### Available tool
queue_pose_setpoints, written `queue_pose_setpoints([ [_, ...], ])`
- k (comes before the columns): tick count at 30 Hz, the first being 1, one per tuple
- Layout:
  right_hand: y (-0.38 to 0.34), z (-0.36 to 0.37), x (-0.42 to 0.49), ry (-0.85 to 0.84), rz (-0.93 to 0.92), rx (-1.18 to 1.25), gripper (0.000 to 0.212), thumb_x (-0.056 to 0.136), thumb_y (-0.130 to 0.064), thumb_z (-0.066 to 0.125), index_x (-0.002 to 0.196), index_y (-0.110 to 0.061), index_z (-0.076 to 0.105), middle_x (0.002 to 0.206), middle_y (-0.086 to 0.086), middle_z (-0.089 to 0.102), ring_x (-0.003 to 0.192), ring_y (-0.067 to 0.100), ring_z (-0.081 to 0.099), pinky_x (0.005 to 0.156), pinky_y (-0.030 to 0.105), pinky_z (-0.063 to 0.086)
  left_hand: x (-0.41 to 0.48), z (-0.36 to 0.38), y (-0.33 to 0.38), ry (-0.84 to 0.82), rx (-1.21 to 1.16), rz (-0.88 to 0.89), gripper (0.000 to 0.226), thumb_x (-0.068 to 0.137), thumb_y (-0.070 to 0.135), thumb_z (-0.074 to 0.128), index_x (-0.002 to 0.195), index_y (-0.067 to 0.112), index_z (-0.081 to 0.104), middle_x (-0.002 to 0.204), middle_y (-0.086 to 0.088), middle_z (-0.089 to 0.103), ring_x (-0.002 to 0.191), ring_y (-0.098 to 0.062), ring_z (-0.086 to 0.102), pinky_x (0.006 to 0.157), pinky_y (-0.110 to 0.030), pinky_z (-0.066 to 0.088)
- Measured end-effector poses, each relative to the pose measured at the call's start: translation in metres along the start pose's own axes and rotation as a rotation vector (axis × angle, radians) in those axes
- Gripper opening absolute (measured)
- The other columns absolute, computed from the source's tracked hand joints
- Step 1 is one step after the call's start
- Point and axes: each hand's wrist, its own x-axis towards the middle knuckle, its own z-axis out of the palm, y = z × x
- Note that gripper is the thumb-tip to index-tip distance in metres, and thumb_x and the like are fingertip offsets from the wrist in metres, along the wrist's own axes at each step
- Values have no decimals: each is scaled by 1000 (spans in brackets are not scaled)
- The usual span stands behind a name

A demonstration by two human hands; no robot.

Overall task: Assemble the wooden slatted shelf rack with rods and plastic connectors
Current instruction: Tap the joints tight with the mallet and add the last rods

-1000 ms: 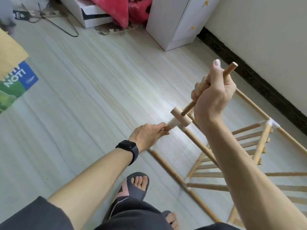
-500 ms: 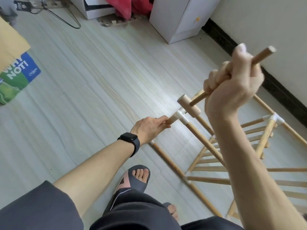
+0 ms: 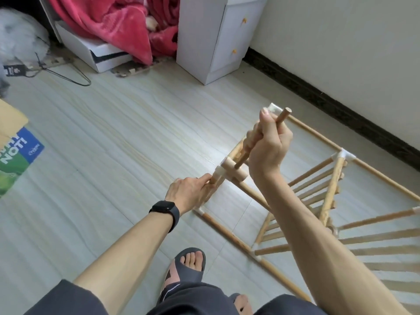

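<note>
- Right hand (image 3: 269, 146) is up over the frame, fingers wrapped tight round the handle of a small wooden mallet (image 3: 230, 168), thumb laid along the shaft and the handle's end poking out above the fist.
- The mallet head is down on the white plastic connector (image 3: 219, 173) at the raised corner of the rack; contact looks made, though motion blur softens that spot.
- Left hand (image 3: 189, 192), black watch (image 3: 164, 210) on its wrist, has its fingers curled round the upright rod (image 3: 211, 186) just beneath that connector.
- From the same connector a second rod (image 3: 250, 192) slants down and to the right, passing behind the right forearm.
- The wooden slatted rack (image 3: 329, 189) lies tipped on the pale floor (image 3: 136, 144) toward its right edge, near the dark baseboard (image 3: 329, 103); rows of slats run between side rails, with white connectors at the corners.
- A long base rod (image 3: 229, 233) rests flat on the floor just ahead of a foot in a dark slipper (image 3: 188, 267).
- Far edge of the floor: a white cabinet (image 3: 204, 42) with a red blanket (image 3: 113, 26) beside it, and a wire hanger (image 3: 68, 73) lying flat.
- Left edge: a printed cardboard box (image 3: 16, 153).
</note>
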Motion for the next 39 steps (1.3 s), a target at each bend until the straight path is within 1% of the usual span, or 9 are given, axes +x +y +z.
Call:
queue_pose_setpoints([
  [6, -32, -75, -18, 208, -5, -75, 42, 101, -31, 47, 59, -25, 48, 54, -6, 42, 51, 13, 41, 54, 26, 40, 21, -25, -3, 22, 125, -149, 31, 107, 45, 29, 123, 28, 49, 107, -5, 68, 104, -31, 61, 80, -38, 41],
  [10, -63, -145, -50, 442, -57, -426, 42, 105, -50, 34, 91, -24, 63, 83, 6, 59, 79, 3, 58, 82, 24, 51, 42, -56, 5, 57, -274, -287, 30, 103, 24, 44, 132, 16, 45, 125, -16, 57, 114, -38, 54, 88, -44, 48],
  [14, -94, -213, -101, 674, -10, -521, 59, 100, -70, 27, 110, -25, 64, 68, 7, 43, 59, 18, 46, 60, 35, 47, 59, -92, 42, 361, -447, -364, 58, 90, 10, 63, 143, 20, 41, 137, -22, 45, 126, -41, 42, 99, -48, 44],
  [17, -107, -252, -142, 777, 7, -345, 55, 99, -66, 42, 102, -19, 69, 62, 2, 54, 51, 13, 52, 49, 22, 48, 58, -94, 99, 541, -308, -104, 56, 82, -1, 55, 134, 19, 49, 139, -16, 46, 125, -36, 41, 103, -48, 38],
  [19, -110, -270, -169, 802, 50, -228, 49, 96, -60, 55, 93, -15, 76, 71, 4, 69, 57, 15, 63, 55, 21, 54, 51, -80, 150, 468, -283, 171, 42, 89, 7, 53, 129, 19, 54, 131, -12, 51, 117, -30, 47, 97, -44, 43],
  [26, -107, -308, -243, 859, 172, 117, 20, 90, -23, 65, 100, -13, 80, 99, 19, 75, 72, 18, 69, 66, 24, 58, -12, 12, 308, -365, 180, 954, 65, 89, 76, 40, 138, 34, 48, 133, 5, 56, 118, -16, 55, 94, -36, 49],
  [29, -105, -320, -268, 850, 237, 145, 28, 88, -25, 66, 110, -12, 77, 110, 18, 75, 70, 14, 68, 64, 22, 56, -38, 50, 334, -505, 399, 1076, 56, 95, 74, 30, 125, 31, 49, 111, 2, 63, 96, -23, 63, 72, -36, 50],
  [33, -105, -341, -299, 772, 313, -114, 28, 94, -26, 61, 118, -22, 76, 108, 6, 76, 63, 10, 53, 57, 20, 48, -34, 68, 331, -286, 409, 1289, 55, 95, 67, 1, 103, 27, 37, 75, 6, 51, 57, -23, 47, 54, -35, 36],
  [39, -114, -362, -321, 563, 434, -897, 25, 106, -31, 45, 111, -50, 61, 78, -20, 60, 72, 2, 57, 64, 12, 41, -7, 73, 338, -136, 391, 1189, 36, 99, 60, 3, 91, 31, 23, 73, 10, 46, 54, -22, 43, 49, -33, 28],
])
